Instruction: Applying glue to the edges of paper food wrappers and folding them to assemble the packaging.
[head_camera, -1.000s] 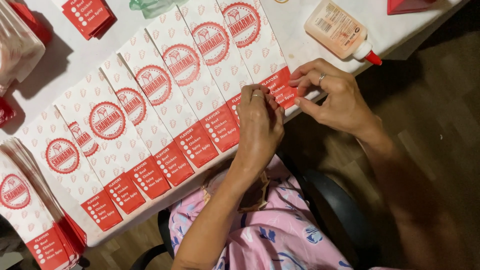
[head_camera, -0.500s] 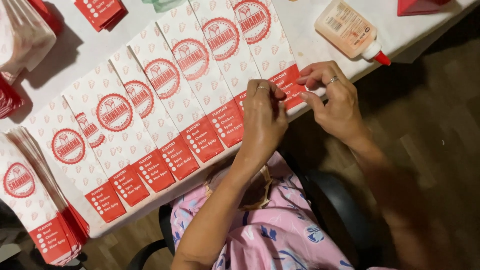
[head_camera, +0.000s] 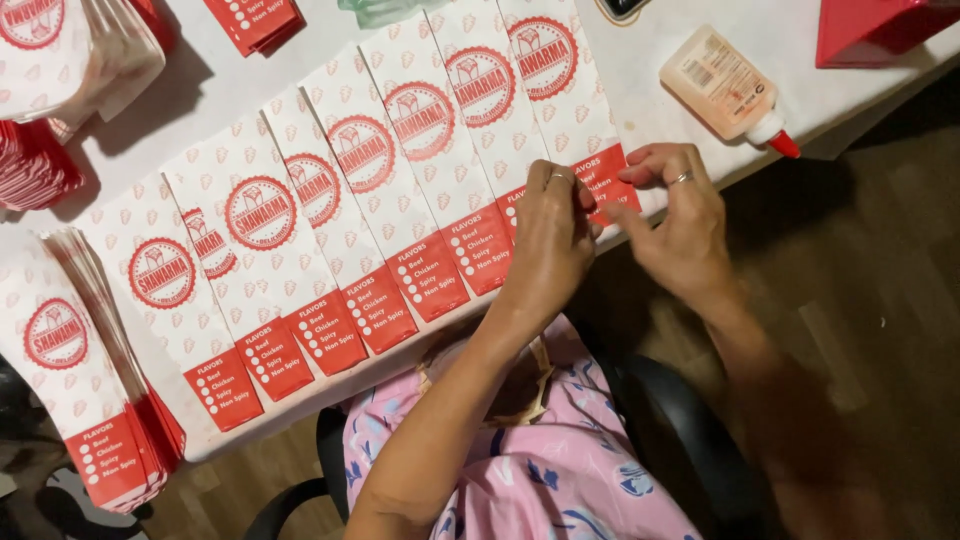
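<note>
A soft, peach-coloured plastic glue bottle with a red nozzle (head_camera: 728, 88) lay on its side on the white worktop (head_camera: 800, 60); how full it was could not be told. Flat white paper bags with red round emblems and red bottom flaps (head_camera: 420, 150) lay in an overlapping row along the worktop's edge. The left hand (head_camera: 548, 240) pressed down on the red flap of the rightmost paper bag (head_camera: 560, 100), fingers together. The right hand (head_camera: 675, 225) pinched that flap's edge.
</note>
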